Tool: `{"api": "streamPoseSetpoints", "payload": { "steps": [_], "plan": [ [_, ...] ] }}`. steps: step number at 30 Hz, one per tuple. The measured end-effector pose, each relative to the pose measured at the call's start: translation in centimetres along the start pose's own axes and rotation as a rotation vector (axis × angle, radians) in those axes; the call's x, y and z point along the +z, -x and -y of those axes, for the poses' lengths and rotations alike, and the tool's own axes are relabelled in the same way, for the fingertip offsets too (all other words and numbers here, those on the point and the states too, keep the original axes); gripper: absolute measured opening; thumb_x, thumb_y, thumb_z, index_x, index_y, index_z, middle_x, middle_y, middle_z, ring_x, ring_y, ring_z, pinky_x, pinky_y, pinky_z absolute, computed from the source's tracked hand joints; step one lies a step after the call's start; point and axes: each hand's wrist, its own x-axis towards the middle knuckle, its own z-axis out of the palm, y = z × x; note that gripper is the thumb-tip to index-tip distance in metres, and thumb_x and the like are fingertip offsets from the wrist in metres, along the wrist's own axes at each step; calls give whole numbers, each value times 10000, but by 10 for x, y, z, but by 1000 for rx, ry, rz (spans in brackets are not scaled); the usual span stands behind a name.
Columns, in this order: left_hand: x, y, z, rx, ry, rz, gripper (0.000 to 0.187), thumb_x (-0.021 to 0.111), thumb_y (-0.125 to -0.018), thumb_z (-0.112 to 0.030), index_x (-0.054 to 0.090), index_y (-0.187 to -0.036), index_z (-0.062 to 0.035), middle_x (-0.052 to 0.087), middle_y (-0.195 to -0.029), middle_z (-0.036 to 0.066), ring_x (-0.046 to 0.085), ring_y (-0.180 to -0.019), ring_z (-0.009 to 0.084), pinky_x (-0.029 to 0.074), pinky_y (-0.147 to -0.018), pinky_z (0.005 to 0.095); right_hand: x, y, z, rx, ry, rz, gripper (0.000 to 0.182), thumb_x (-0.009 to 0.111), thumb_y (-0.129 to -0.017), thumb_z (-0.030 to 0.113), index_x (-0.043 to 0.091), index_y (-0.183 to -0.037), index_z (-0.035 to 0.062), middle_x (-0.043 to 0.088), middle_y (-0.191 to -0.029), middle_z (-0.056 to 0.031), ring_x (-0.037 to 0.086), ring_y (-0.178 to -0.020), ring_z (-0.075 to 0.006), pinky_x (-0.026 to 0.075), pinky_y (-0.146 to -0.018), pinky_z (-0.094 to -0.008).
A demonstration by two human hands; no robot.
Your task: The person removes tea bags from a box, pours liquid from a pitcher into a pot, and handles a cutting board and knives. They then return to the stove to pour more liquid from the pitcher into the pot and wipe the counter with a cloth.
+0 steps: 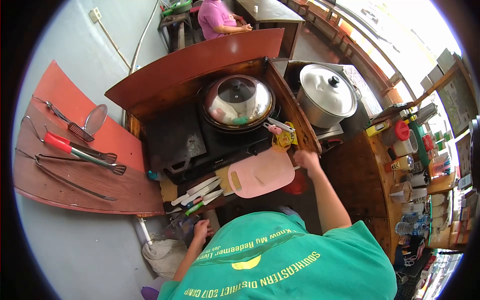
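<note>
My right hand (307, 161) is closed beside the wooden divider, just right of a pink cutting board (262, 172). A small pale end shows at its fingers; what it belongs to is unclear. A red round object (295, 184) lies below that hand. My left hand (202, 229) is low, near my green shirt, with loosely bent fingers and nothing visible in it. Several knives (202, 190), one with a green handle (194, 208), lie above it, left of the board. Behind the board, a black stove (220, 155) bears a pan with a domed lid (239, 100).
A large lidded pot (327, 95) stands right of the divider. Tongs (75, 177), spatulas and a strainer (95, 119) hang at the left on a red panel. Jars and bottles (400, 164) fill the right shelf. A person in pink (217, 19) sits beyond the red guard.
</note>
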Motion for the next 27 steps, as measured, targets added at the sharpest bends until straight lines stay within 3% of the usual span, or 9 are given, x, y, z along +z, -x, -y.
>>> {"api": "streamPoseSetpoints", "payload": {
  "steps": [2, 4, 6, 8, 10, 12, 15, 19, 27],
  "plan": [
    [-5, 11, -4, 25, -123, -29, 343, 649, -928, -300, 589, -1164, -58, 634, -1007, 103, 670, -802, 245, 560, -576, 349, 4, -9, 42, 24, -124, 147, 362, 541, -942, 284, 635, -1151, 4, 689, -1098, -140, 649, -990, -221, 516, -820, -320],
    [-3, 9, -7, 55, -239, -55, 340, 659, -921, -296, 601, -1146, -48, 649, -974, 104, 669, -797, 230, 557, -578, 342, 12, -28, 62, 71, -240, 285, 416, 504, -979, 316, 585, -1236, -1, 656, -1187, -162, 633, -1051, -248, 509, -881, -348],
    [2, -11, -3, 334, -643, -22, 350, 677, -906, -289, 613, -1123, -22, 675, -886, 104, 667, -786, 183, 541, -581, 329, 27, -44, 81, 72, -165, 283, 447, 507, -972, 333, 572, -1263, -1, 605, -1265, -183, 611, -1094, -261, 499, -907, -374],
    [27, 18, -51, 387, -610, 78, 358, 684, -898, -289, 615, -1119, -16, 685, -872, 104, 668, -795, 177, 538, -615, 336, 43, -63, 95, 76, -84, 284, 480, 510, -966, 351, 559, -1289, 0, 555, -1342, -203, 589, -1138, -274, 488, -933, -400],
    [57, 32, -111, 502, -586, 206, 345, 690, -883, -272, 625, -1092, -5, 706, -889, 121, 690, -806, 216, 539, -699, 370, 55, -83, 103, 246, -368, 437, 607, 477, -973, 417, 433, -1410, -3, 466, -1439, -216, 505, -1264, -327, 421, -1026, -456],
    [96, 71, -191, 1047, -797, -46, 274, 669, -861, -217, 638, -1076, -51, 703, -866, 180, 699, -748, 351, 548, -678, 408, 60, -112, 95, 308, -528, 588, 792, 483, -940, 524, 309, -1468, -39, 406, -1482, -242, 438, -1331, -362, 363, -1077, -486],
    [157, 112, -320, 1200, -711, -159, 126, 654, -871, -199, 655, -927, -85, 692, -793, 130, 688, -733, 315, 532, -648, 420, 77, -138, 94, 355, -510, 611, 842, 569, -837, 570, 408, -1344, -83, 506, -1326, -246, 506, -1213, -356, 396, -1056, -448],
    [233, 97, -442, 1542, -909, -487, 214, 650, -861, -259, 610, -984, -87, 684, -927, 132, 660, -853, 349, 529, -719, 463, 93, -138, 111, 303, -365, 616, 338, 508, -856, 271, 596, -1007, -18, 646, -1009, -158, 619, -926, -301, 487, -925, -439],
    [323, 22, -519, 1349, -1255, -794, 436, 632, -859, -489, 611, -1042, -93, 678, -1002, 101, 626, -996, 321, 491, -827, 513, 109, -163, 106, 269, -122, 505, 83, 536, -761, -16, 572, -825, -55, 586, -775, -184, 665, -730, -390, 564, -631, -518]
  ]
}}
